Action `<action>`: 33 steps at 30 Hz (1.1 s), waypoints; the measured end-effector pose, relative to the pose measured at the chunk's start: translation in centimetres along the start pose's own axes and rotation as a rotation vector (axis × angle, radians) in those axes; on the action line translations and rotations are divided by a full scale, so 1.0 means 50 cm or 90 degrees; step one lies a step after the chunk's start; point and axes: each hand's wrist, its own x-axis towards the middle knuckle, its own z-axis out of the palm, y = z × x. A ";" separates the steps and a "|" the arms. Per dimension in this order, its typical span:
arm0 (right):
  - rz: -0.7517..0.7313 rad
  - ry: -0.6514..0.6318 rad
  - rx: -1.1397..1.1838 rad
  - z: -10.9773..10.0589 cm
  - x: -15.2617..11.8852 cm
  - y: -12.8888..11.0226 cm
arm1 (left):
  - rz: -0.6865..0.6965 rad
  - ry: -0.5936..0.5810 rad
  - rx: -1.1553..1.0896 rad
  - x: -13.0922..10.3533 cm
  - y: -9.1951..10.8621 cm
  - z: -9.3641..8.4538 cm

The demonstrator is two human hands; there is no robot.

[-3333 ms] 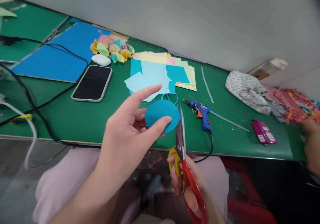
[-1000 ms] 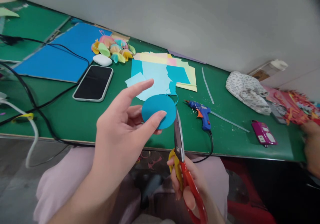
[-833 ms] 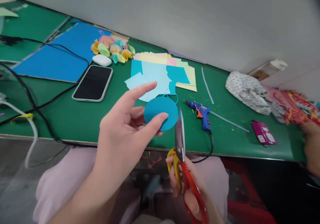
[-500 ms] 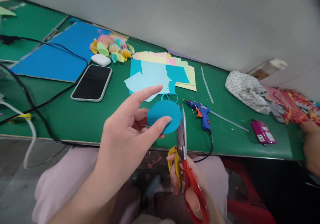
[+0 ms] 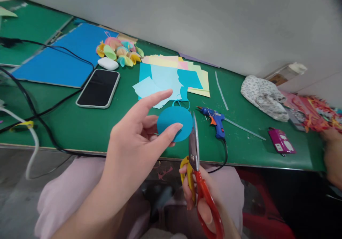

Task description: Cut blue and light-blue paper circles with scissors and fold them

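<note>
Between thumb and fingers, my left hand point(image 5: 141, 135) pinches a round blue paper disc point(image 5: 171, 119), its index finger stretched out above the disc. My right hand point(image 5: 205, 199) grips scissors point(image 5: 196, 157) with one red and one yellow handle. Their blades point up along the disc's right edge and look nearly closed; whether they touch the paper I cannot tell. Thin curled blue paper strips point(image 5: 188, 103) lie on the table just behind the disc. Beyond them are stacked sheets of coloured paper point(image 5: 164, 75), blue, pale blue and yellow.
A blue glue gun point(image 5: 220, 123) with a cable lies to the right, near a clear glue stick point(image 5: 221, 91) and a purple box point(image 5: 281, 141). On the left are a phone point(image 5: 98, 88), a white case point(image 5: 108, 63), paper flowers point(image 5: 120, 50) and black cables. Another person's hand point(image 5: 333, 153) is at far right.
The scissor blades have drawn closer together beside the disc. My left hand and the disc have barely moved.
</note>
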 end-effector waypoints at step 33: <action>-0.012 -0.019 0.042 -0.008 0.009 0.019 | 0.061 0.034 -0.032 0.007 -0.005 -0.002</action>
